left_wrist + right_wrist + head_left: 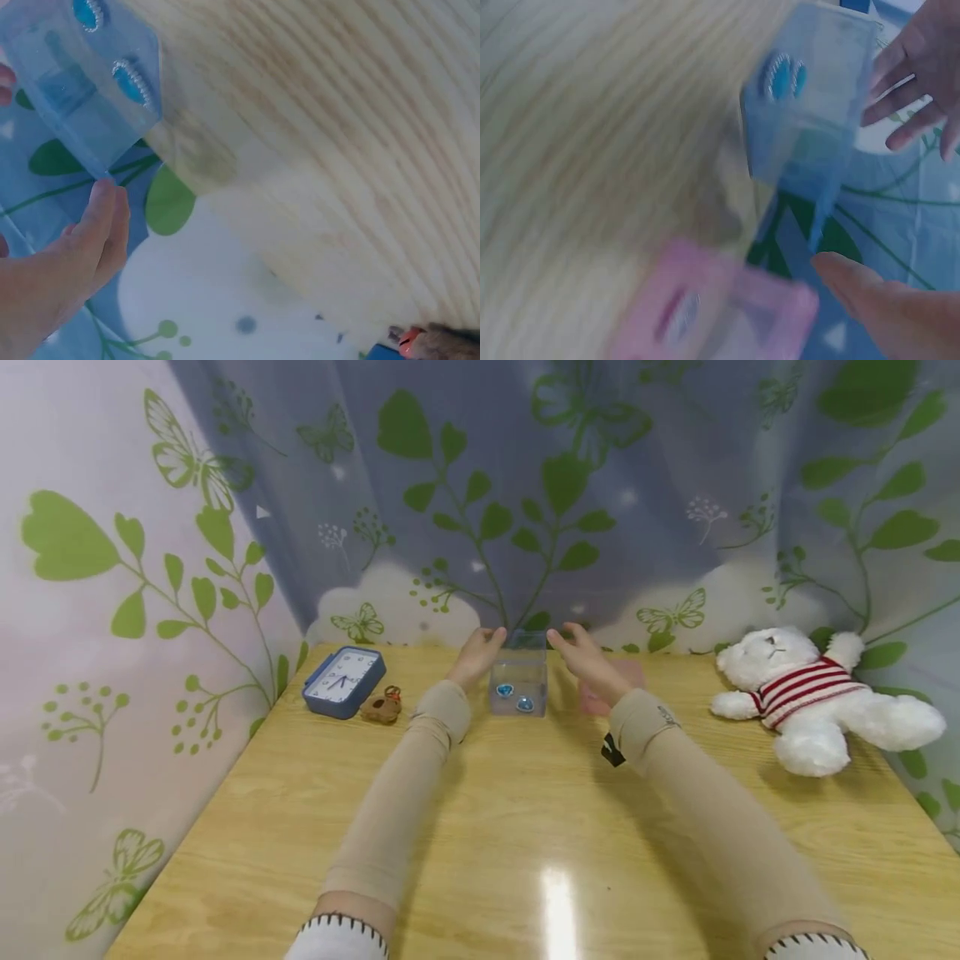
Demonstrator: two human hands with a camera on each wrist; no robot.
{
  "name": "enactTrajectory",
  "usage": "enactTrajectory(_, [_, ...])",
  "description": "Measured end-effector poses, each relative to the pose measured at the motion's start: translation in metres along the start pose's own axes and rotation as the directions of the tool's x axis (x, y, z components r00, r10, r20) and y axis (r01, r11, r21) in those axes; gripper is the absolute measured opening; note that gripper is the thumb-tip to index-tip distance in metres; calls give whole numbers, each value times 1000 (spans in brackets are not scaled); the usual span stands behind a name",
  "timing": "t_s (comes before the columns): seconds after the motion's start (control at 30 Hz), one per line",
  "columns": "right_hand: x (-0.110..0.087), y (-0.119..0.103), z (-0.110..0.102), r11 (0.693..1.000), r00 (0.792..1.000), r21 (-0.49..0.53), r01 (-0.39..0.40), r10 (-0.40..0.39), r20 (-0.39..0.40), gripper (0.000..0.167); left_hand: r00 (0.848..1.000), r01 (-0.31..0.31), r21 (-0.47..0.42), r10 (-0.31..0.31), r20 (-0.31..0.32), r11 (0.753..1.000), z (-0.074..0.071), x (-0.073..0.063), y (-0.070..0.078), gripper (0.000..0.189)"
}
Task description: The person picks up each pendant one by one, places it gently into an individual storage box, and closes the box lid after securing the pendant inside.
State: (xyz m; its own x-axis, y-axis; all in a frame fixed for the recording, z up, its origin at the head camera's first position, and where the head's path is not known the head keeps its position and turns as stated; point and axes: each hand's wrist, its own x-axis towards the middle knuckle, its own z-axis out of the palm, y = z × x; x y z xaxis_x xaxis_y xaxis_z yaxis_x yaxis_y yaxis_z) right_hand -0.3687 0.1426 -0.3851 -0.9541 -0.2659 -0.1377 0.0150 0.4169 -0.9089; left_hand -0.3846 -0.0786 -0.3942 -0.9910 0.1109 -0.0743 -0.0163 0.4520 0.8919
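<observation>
A clear bluish box [519, 692] stands on the table with its transparent lid [523, 642] raised at the back. Inside lie two blue oval gems edged with small beads, one gem [133, 82] nearer the box's end. To the left of the lid is my left hand [478, 657], fingers loosely extended and fingertips close by the box's corner in the left wrist view. My right hand [588, 662] is on the other side, its thumb [847, 274] near the lid's edge. Neither hand grips anything.
A pink box [597, 693] sits partly behind my right hand. To the left are a blue alarm clock [343, 681] and a small brown plush charm [381, 707]. A white teddy bear [810, 697] in a striped sweater lies at the right. A patterned curtain [480, 527] hangs behind the table.
</observation>
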Motion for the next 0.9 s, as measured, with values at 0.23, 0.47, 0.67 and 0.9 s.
enactTrajectory(0.23, [3, -3, 13, 993, 996, 83, -79, 74, 58, 87, 1000, 13, -13, -13, 29, 1000, 4, -1, 5, 75])
enactTrajectory(0.47, [9, 0, 17, 997, 999, 76, -26, 23, 44, 87, 999, 22, -24, -21, 46, 999, 1, -2, 7, 79])
enactTrajectory(0.67, [7, -1, 19, 994, 999, 105, -22, 18, 38, 89, 999, 29, -47, -27, 32, 998, 0, -3, 5, 79])
enactTrajectory(0.9, [9, -2, 21, 993, 998, 106, -50, 47, 32, 91, 1000, 15, -39, -15, 3, 999, 1, -4, 1, 85])
